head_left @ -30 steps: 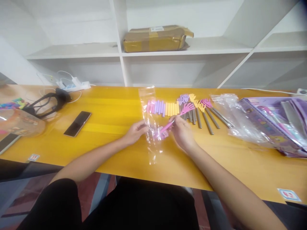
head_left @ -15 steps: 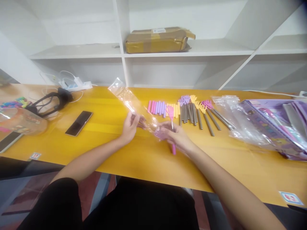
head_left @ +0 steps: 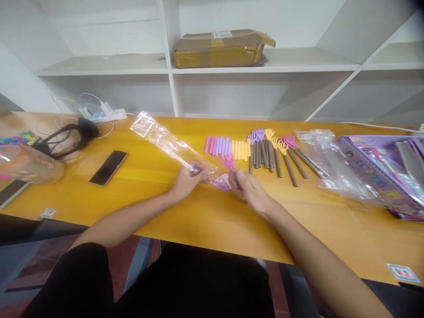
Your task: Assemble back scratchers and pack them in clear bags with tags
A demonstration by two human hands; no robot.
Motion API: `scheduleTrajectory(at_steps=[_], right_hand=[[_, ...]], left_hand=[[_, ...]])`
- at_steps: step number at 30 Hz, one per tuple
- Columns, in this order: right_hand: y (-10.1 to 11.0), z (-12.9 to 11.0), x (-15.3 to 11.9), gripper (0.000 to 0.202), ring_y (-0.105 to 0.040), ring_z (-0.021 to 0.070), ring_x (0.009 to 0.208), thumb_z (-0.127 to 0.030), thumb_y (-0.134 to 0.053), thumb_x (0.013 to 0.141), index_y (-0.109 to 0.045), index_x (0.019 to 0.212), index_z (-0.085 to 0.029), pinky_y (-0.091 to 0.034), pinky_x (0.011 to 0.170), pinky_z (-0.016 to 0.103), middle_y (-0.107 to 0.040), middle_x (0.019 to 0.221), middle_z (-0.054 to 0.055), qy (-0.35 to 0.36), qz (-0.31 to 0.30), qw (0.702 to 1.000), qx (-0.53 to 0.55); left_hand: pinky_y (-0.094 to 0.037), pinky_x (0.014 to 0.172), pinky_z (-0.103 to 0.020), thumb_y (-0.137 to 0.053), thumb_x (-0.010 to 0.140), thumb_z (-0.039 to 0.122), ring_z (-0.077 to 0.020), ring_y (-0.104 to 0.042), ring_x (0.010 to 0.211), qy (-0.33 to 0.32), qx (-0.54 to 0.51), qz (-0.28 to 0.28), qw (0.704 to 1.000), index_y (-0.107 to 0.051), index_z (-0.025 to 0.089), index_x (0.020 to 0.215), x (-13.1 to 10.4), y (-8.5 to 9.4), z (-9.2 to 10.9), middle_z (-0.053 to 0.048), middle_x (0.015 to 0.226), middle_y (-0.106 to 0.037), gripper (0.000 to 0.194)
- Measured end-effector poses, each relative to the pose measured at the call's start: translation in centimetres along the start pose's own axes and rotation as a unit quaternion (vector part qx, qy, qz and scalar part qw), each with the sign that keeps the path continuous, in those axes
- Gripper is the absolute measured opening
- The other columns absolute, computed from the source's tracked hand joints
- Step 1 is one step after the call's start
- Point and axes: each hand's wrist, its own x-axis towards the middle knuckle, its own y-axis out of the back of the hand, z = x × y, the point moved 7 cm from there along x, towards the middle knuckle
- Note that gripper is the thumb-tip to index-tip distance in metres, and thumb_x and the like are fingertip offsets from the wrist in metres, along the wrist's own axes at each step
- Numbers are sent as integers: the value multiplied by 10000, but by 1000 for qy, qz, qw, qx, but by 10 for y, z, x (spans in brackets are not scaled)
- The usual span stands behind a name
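Note:
My left hand (head_left: 187, 180) is closed on a long clear plastic bag (head_left: 165, 143), which slants up to the left. In my right hand (head_left: 247, 183) is a pink claw-shaped piece (head_left: 228, 162), its prongs pointing up and left toward the bag's lower end. A purple printed card (head_left: 222, 182) lies between the hands, at the end of the bag. Behind them is a row of pink, purple and yellow tubes (head_left: 228, 148). To the right of the row lie several metal rods with claw heads (head_left: 263, 152) in purple, yellow and pink.
Clear bags (head_left: 334, 168) and a purple printed box (head_left: 374, 168) are at the right. A phone (head_left: 108, 168), an orange translucent container (head_left: 33, 165), black straps (head_left: 71, 139) and a power strip (head_left: 107, 116) are on the left. A taped carton (head_left: 221, 51) sits on the shelf.
The claw piece has tilted left and its lower pink end no longer shows below my right hand. My left hand has moved right and slightly down, and the bag's upper end has swung left.

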Motion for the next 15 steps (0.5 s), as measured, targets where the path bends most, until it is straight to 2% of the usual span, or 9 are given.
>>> scheduleTrajectory(at_steps=[2, 6, 9, 15], right_hand=[[-2, -5, -1, 683, -394, 137, 613, -764, -313, 1099, -425, 694, -225, -340, 597, 304, -425, 638, -5, 14, -23, 997, -71], [-10, -7, 1, 647, -497, 162, 681, -702, -323, 1124, -554, 780, -205, -393, 667, 304, -546, 706, 16, 16, -63, 988, -143], [-8, -6, 3, 655, -545, 175, 689, -686, -300, 1132, -594, 801, -204, -409, 692, 310, -603, 730, 30, 13, -53, 983, -173], [3, -5, 4, 650, -573, 193, 680, -706, -289, 1124, -558, 783, -222, -411, 699, 324, -648, 742, 45, 21, -16, 975, -219]], left_hand=[[-683, 760, -356, -946, 766, 526, -192, -761, 779, -22, -15, 23, 999, -694, 153, 899, 4, 6, 5, -20, 825, -730, 470], [-692, 791, -361, -978, 735, 502, -179, -759, 837, -25, -85, 34, 996, -710, 161, 942, 6, 8, 12, -24, 898, -765, 480], [-699, 816, -380, -982, 736, 503, -183, -772, 836, -8, -127, 19, 992, -730, 155, 944, 4, 4, 15, -39, 907, -792, 478], [-702, 808, -379, -1005, 704, 504, -191, -792, 815, 25, -161, 14, 986, -762, 140, 891, 5, 4, 16, -50, 885, -809, 476]])
